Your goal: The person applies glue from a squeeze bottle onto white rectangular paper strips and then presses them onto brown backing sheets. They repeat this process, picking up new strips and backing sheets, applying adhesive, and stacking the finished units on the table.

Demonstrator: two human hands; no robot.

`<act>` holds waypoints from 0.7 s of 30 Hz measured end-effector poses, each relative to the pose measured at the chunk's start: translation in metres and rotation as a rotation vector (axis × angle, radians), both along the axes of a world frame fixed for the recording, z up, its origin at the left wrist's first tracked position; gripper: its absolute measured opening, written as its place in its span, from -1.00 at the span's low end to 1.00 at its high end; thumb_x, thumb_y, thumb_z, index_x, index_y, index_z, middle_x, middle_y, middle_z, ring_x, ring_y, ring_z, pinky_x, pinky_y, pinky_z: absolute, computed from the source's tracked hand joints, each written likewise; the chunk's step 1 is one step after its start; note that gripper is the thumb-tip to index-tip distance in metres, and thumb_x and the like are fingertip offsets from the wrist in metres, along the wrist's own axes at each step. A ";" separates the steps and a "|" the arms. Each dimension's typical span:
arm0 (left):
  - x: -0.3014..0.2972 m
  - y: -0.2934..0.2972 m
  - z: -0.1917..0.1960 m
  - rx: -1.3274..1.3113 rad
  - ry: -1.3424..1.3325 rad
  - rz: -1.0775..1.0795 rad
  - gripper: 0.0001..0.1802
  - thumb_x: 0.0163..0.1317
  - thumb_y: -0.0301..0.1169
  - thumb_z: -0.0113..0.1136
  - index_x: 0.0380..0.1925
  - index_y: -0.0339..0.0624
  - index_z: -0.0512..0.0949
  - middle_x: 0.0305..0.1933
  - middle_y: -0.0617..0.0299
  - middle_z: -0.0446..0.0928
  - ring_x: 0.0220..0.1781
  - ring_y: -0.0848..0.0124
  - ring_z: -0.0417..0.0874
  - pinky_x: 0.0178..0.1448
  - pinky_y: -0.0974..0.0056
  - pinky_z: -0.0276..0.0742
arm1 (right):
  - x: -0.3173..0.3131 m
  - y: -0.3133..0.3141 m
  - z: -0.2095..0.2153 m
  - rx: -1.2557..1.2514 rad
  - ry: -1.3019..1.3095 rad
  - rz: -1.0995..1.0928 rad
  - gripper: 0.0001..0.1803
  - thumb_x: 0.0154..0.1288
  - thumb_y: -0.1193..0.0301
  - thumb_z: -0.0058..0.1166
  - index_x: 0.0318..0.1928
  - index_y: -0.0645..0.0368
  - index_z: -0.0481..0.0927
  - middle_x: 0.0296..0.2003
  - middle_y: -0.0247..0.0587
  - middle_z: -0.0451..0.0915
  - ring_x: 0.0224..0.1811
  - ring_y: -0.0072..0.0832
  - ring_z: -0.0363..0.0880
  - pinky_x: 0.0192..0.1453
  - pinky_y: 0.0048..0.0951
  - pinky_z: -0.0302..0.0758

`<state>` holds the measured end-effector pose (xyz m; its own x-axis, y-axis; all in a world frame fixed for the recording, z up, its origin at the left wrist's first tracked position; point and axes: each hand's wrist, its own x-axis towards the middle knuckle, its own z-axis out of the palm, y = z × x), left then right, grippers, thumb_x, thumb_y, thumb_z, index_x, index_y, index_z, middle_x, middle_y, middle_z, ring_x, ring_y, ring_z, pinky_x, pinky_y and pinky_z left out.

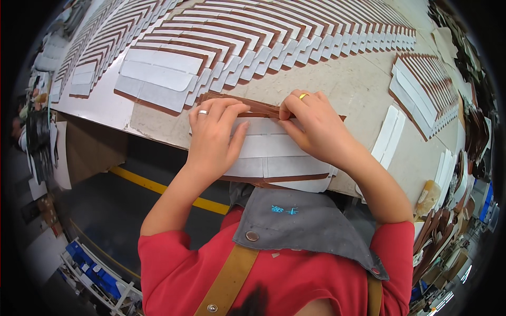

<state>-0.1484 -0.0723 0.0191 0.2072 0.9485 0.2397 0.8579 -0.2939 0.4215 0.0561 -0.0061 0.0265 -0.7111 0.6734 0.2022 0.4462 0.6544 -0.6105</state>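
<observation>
In front of me at the table's near edge lies a white-backed brown leather panel [250,145] with crosswise seams. A folded brown leather edge strip [258,107] runs along its far side. My right hand [316,124] pinches this strip between thumb and bent fingers. My left hand [211,134] curls its fingers over the strip's left part, its thumb lying a little apart on the white backing. The fingertips of the left hand are partly hidden by the hand itself. Below the panel, another white and brown piece [305,183] sticks out toward my apron.
Long overlapping rows of similar white and brown panels [158,68] cover the far table [337,79]. A shorter stack [416,97] fans out at right, near white strips [389,134]. A yellowish block-like tool [428,196] sits at the right edge. Left of the table, a yellow line [158,188] crosses the dark floor.
</observation>
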 end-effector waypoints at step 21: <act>-0.038 -0.015 -0.018 -0.331 -0.665 0.359 -0.54 0.16 -0.58 0.12 0.08 -0.27 0.28 -0.39 0.36 0.39 -0.39 0.65 0.32 -0.28 0.52 0.31 | -0.003 -0.024 -0.023 0.017 0.077 -0.127 -0.72 0.11 0.51 0.13 -0.12 0.20 0.47 -0.07 -0.12 0.46 0.04 -0.27 0.41 0.11 -0.21 0.35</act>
